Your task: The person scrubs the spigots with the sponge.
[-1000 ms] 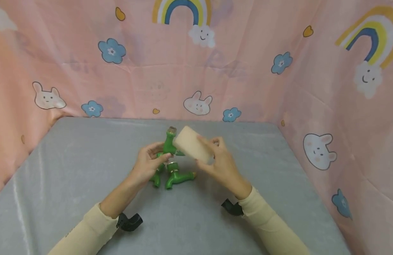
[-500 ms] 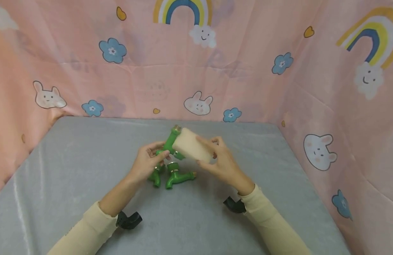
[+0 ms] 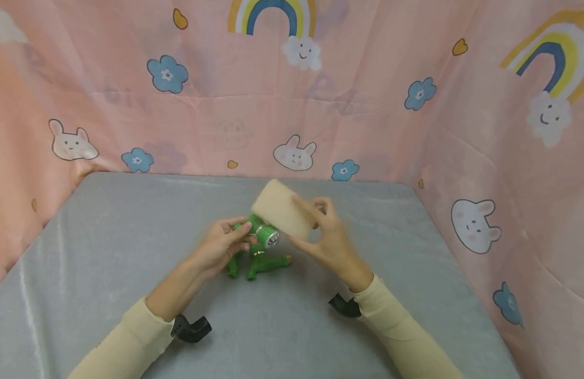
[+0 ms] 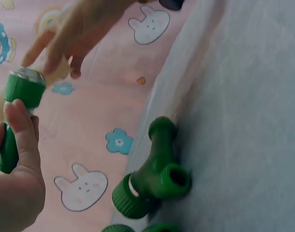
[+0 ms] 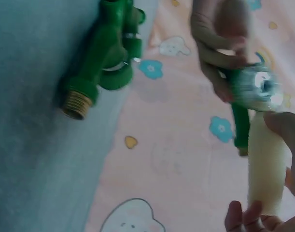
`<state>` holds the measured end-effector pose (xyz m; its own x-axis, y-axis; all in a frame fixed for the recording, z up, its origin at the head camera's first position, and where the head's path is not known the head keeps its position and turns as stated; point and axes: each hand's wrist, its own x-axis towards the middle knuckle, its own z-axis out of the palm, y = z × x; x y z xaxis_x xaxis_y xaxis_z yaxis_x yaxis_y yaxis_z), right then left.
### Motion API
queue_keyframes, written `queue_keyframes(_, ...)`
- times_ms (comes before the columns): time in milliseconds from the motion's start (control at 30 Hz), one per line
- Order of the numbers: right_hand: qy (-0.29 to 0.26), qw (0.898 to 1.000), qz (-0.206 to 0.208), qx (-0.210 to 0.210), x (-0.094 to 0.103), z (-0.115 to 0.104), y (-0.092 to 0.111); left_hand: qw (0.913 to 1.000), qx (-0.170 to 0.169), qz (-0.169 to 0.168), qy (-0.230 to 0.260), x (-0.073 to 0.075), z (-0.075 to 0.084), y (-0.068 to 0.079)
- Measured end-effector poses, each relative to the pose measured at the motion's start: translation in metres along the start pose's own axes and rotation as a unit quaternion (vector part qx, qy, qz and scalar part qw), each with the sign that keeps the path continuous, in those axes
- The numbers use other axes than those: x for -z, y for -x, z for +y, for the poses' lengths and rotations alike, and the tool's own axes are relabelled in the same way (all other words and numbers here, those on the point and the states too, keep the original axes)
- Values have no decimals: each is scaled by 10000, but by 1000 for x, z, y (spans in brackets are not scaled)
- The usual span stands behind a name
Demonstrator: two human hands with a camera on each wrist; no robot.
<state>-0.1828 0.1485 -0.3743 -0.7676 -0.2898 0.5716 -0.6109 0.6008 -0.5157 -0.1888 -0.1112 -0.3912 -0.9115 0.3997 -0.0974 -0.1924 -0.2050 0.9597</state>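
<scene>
My left hand (image 3: 220,245) grips a green faucet (image 3: 268,236) above the table, its ribbed knob with a shiny cap facing toward me. My right hand (image 3: 332,245) holds a cream sponge block (image 3: 281,208) between thumb and fingers. In the head view the sponge overlaps the upper part of the faucet and hides its threaded end. The right wrist view shows the sponge (image 5: 265,164) on edge, right beside the held faucet (image 5: 256,87). Under the hands, another green faucet (image 3: 269,263) with a brass threaded end lies on the table.
A further green faucet (image 3: 232,267) lies left of that one, partly behind the left hand. A grey cloth (image 3: 273,331) covers the table. Pink printed curtain (image 3: 202,121) hangs along the back and sides. Black wrist mounts (image 3: 191,329) show by both sleeves.
The held faucet has turned: its threaded end pointed up before, and now its knob faces forward. The sponge has shifted slightly up and left across it.
</scene>
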Motion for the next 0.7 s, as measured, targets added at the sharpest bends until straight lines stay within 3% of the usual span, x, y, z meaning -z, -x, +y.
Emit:
queue_keyframes(167,359,9985,321,257,-9,6,2,9977,222,-477,420,-6,-2,2)
queue_keyframes(300,597,9955,730,-54,-5,12,1,9966,313,-472,599,-6,-3,3)
queue_keyframes(433,398,9931,1095,-129,0,12,-1,9957,343,-418,748,-4,-2,2)
queue_keyframes(600,132,9980,520,348,-5,6,1,9939,308,-730,764,-4,-1,3)
queue_keyframes(700,153,9988,439,142,-6,9,1,9930,312,-883,724,-3,-1,4)
